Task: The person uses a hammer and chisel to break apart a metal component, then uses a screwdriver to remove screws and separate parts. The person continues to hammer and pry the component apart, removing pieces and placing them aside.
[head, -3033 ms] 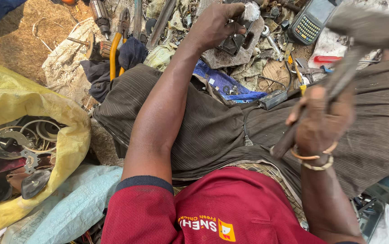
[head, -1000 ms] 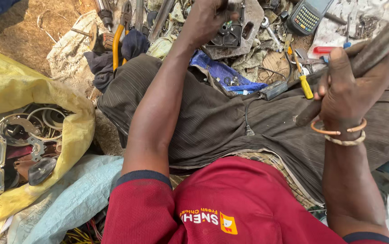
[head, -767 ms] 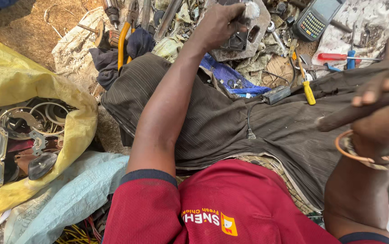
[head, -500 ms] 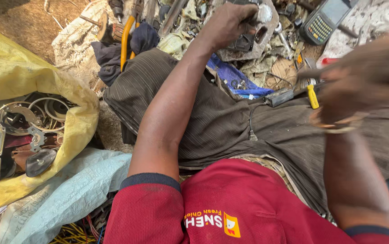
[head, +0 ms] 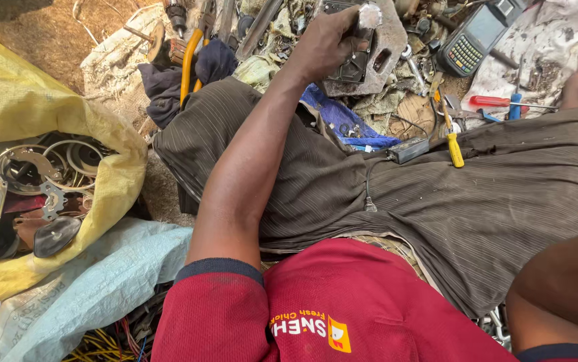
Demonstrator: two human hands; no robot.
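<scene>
Seated on the ground amid scrap, I look down past my red shirt [head: 342,315] and dark striped trousers [head: 490,208] to the work at the top of the frame. At the lower right only my right forearm [head: 564,288] shows; that hand is outside the picture, so I cannot tell what its fingers are doing. A yellow-handled screwdriver [head: 452,142] and a small black adapter [head: 407,150] lie on my lap, and either could slide off if I shift my legs. At far left, a yellow sack [head: 47,114] holds metal rings and plates.

Farther up, in the top centre, my left hand [head: 324,45] is curled tight around a dark metal component [head: 359,57] resting on a grey metal block [head: 386,47]. My fingers [head: 342,30] wrap its left side and top, thumb side hidden; a bright silver end pokes out just to the right of my knuckles. The risk, as I judge it: the block sits on loose rags and debris, so it may rock and pinch my fingers. A handheld terminal [head: 473,40] lies beyond, upper right.
</scene>
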